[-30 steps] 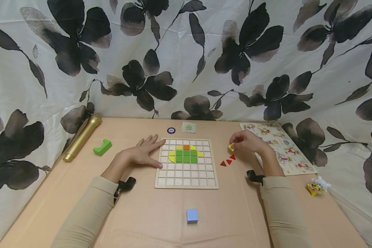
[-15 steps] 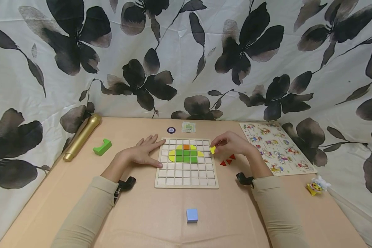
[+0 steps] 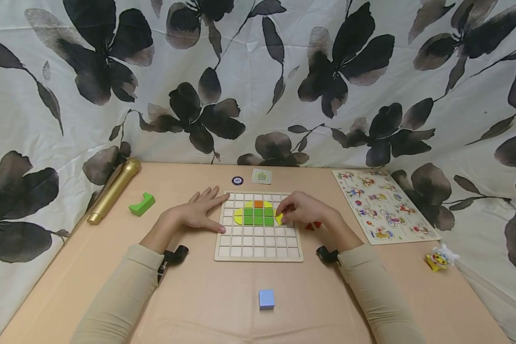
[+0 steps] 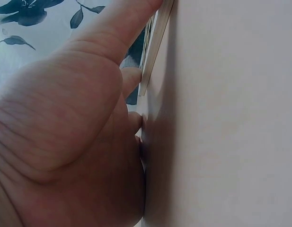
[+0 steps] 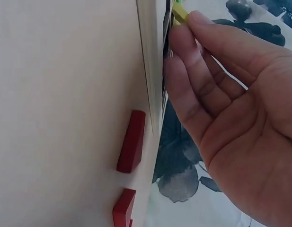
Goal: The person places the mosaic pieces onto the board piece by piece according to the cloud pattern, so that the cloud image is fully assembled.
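A white grid board [image 3: 258, 253] lies mid-table, with green squares [image 3: 258, 217], an orange square [image 3: 258, 204] and several yellow rounded pieces [image 3: 238, 216] set in its cells. My right hand [image 3: 307, 210] pinches a yellow piece [image 3: 279, 219] between thumb and fingertips, at the right side of the green squares. In the right wrist view that yellow piece [image 5: 180, 13] shows at the fingertips, close over the board. My left hand [image 3: 198, 212] rests with spread fingers at the board's left edge, thumb and index fingertip on its rim. Red triangles [image 3: 313, 226] lie partly hidden beneath the right hand.
Behind the board are a small picture card [image 3: 262, 177] and a dark round token [image 3: 237, 181]. A picture sheet [image 3: 387, 205] lies to the right, beside a small yellow toy [image 3: 439, 259]. A blue cube [image 3: 266, 299] is in front; a green arch block [image 3: 142, 204] and gold tube [image 3: 113, 192] are left.
My right hand has carried the yellow piece leftward from beside the red triangles to over the board's right part. The left hand has stayed in place.
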A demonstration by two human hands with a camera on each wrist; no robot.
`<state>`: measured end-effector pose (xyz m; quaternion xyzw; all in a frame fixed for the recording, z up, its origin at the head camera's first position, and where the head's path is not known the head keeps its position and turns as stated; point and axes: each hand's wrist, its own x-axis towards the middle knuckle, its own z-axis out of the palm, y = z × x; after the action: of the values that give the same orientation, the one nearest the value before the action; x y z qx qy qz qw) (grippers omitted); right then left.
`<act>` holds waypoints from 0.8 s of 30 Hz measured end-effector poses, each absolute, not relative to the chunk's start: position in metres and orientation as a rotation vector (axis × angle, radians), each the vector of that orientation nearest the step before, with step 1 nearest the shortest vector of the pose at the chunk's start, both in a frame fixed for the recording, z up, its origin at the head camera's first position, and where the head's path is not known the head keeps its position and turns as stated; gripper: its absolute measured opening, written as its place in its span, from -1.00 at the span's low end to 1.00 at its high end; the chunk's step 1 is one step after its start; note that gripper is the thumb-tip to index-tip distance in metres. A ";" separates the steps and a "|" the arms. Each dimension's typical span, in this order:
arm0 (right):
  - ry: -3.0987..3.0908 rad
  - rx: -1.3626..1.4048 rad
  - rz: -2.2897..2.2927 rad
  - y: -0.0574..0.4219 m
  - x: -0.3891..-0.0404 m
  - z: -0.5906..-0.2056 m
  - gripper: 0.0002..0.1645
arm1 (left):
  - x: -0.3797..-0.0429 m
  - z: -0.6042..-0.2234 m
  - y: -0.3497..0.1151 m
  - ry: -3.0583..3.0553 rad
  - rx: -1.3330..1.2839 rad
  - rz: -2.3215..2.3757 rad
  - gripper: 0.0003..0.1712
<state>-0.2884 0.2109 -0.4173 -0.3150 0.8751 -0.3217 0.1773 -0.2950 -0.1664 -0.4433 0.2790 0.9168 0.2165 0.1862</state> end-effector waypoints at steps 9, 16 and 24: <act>2.476 -0.896 -0.866 0.206 -0.287 -0.419 -0.82 | -0.295 -0.443 -0.167 2.583 0.789 0.603 0.37; 2.466 -0.899 -0.894 0.205 -0.285 -0.419 -0.82 | -0.295 -0.443 -0.167 2.581 0.791 0.613 0.37; 2.512 -0.847 -0.889 0.208 -0.285 -0.417 -0.80 | -0.295 -0.442 -0.166 2.581 0.794 0.616 0.36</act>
<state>-0.2852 0.2077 -0.4171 -0.2983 0.8851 -0.3131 0.1720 -0.2949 -0.1662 -0.4416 0.2818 0.9158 0.2187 0.1849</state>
